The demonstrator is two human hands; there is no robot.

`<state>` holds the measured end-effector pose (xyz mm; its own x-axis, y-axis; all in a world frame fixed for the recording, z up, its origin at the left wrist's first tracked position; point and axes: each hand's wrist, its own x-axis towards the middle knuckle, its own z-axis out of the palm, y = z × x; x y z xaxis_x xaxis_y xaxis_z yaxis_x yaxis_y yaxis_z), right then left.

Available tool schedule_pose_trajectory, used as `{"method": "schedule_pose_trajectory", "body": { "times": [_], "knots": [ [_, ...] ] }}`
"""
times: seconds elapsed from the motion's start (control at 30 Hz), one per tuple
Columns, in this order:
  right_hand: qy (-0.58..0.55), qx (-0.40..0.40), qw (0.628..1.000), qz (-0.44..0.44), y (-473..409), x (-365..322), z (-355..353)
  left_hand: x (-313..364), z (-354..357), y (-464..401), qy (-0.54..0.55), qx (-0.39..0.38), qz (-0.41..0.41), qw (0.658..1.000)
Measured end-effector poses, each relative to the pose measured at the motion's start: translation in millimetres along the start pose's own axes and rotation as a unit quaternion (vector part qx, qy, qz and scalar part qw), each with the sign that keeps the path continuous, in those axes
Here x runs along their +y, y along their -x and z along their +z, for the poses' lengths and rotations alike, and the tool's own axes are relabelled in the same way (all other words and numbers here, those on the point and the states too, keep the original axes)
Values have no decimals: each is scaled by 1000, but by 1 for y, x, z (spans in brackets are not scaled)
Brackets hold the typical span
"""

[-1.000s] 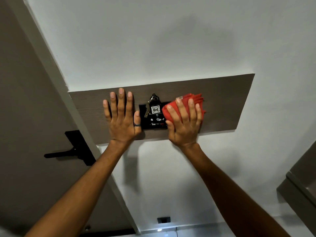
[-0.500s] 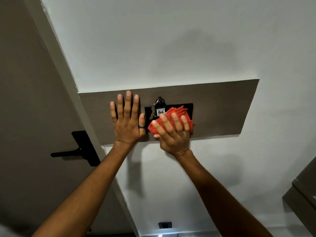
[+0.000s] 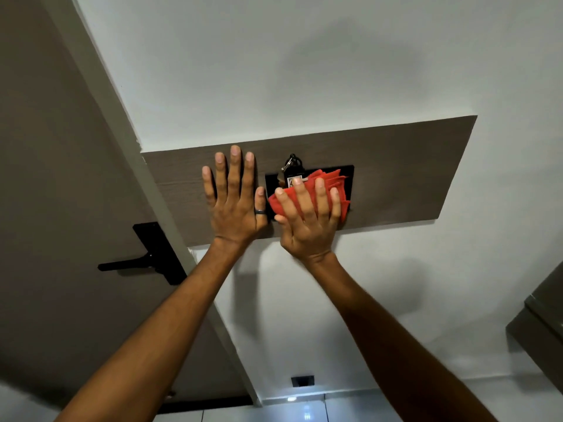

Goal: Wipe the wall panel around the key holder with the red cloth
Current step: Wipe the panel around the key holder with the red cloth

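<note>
A brown wood-grain wall panel (image 3: 402, 175) is fixed to the white wall. At its middle sits a black key holder (image 3: 347, 173) with a key ring and tagged key (image 3: 293, 166) hanging from its top. My right hand (image 3: 307, 220) presses a folded red cloth (image 3: 330, 185) flat over the holder's lower part, covering most of the key tag. My left hand (image 3: 233, 199) lies flat on the panel just left of the holder, fingers spread, a dark ring on the thumb.
A grey-brown door (image 3: 54, 178) with a black lever handle (image 3: 143, 260) stands to the left behind a white frame. A dark cabinet corner (image 3: 539, 324) juts in at the lower right. A small black wall socket (image 3: 302, 381) sits low on the wall.
My right hand slid the red cloth leftward from the panel right of the holder onto the holder itself. The left hand stayed flat on the panel.
</note>
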<state>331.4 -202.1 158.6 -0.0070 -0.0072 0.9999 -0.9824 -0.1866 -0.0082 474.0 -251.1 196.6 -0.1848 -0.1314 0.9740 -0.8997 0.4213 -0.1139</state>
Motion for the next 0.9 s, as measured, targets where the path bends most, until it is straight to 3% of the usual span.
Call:
{"method": "schedule_pose_trajectory", "body": {
  "times": [0.03,0.13,0.17,0.27,0.4,0.43,0.53,0.57,0.7,0.83,0.9],
  "knots": [
    [-1,-1,1000,-2,0,6,-1,0,0,0,-1,-2,-1,1000],
    [12,19,993,120,-2,-13,0,1,-4,-2,3,-6,-10,1000],
    [22,20,994,110,-1,-20,1,1,-6,-3,2,-8,-8,1000],
    [5,-7,1000,-28,0,5,-2,-7,-8,0,-1,-19,24,1000],
    [11,15,991,136,-2,-14,2,-14,-12,-1,-7,-24,44,999],
    [18,9,994,111,1,-17,4,-12,-11,-2,-1,-25,45,999],
    [22,-4,996,-82,5,27,-2,-13,-9,-2,-10,-26,47,999],
    [27,-4,995,-98,7,46,-7,-15,-8,-1,-7,-25,45,999],
    [48,-12,998,26,1,67,-21,-12,-12,-5,-15,-29,40,999],
    [22,-3,996,87,-28,40,-14,-13,-10,-1,-9,-29,48,998],
    [16,-24,997,66,-33,37,-13,-13,-10,-2,0,-31,44,999]
  ]
}}
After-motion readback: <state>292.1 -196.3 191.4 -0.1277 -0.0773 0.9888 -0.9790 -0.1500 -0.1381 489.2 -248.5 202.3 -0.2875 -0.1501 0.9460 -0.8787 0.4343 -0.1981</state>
